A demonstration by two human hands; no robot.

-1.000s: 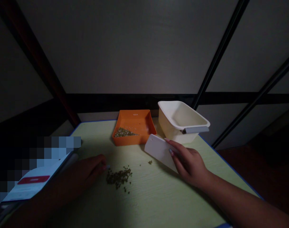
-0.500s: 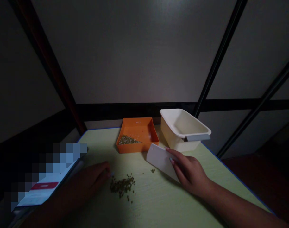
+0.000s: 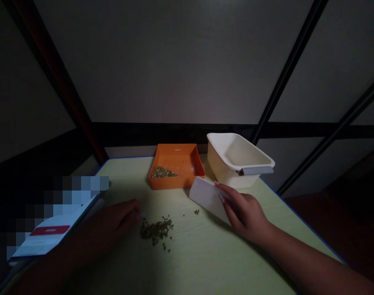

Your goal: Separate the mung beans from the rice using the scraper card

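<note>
My right hand (image 3: 243, 211) grips a flat white plastic scraper (image 3: 208, 196), thumb on the near side. The scraper is tilted, and its left end comes close to the front of the orange tray. My left hand (image 3: 121, 215), dark in shadow, is closed with the fingertips drawn together; whatever it may hold is hidden. Just right of those fingertips lies a loose pile of small greenish beans (image 3: 156, 230) on the table. A smaller cluster of beans (image 3: 196, 212) sits below the scraper's left end.
The orange tray (image 3: 176, 183) stands at the back, with a heap of small grains in its front left corner. To its right is a cream plastic basin (image 3: 226, 172) with a grey handle. A lit screen (image 3: 51, 241) lies left on the pale green table (image 3: 205, 262).
The view has tilted slightly downward, so everything sits a little higher. Both hands keep nearly the same pose, and the bean pile looks unchanged.
</note>
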